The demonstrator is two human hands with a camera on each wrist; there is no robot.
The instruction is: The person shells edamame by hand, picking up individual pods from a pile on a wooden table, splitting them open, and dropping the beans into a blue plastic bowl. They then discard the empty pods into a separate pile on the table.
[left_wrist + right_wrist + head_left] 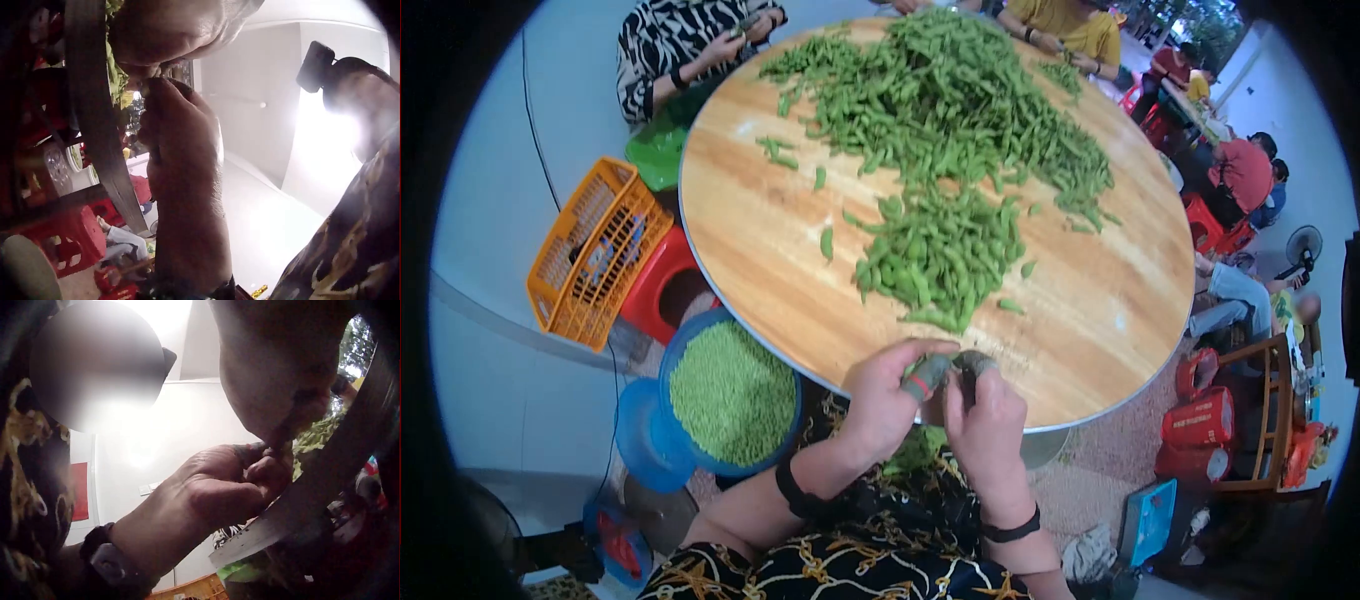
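Both hands meet over the near edge of a round wooden table (780, 290). My left hand (885, 395) pinches a soybean pod, which the fingers mostly hide; a grey-green wrap with a red band (918, 384) covers one of its fingers. From the other side, my right hand (990, 430) holds the same pod with bent fingers, a dark wrap (976, 362) around one fingertip. Just beyond the fingers lies a small pile of green soybean pods (940, 250). In the right wrist view the left hand (219, 481) reaches up to the right hand's fingertips.
A large heap of pods (960, 90) covers the table's far side, where other people sit. At the lower left stands a blue basin (665, 400) full of shelled beans (735, 395). Near it are a red stool (650, 305) and an orange crate (580, 250).
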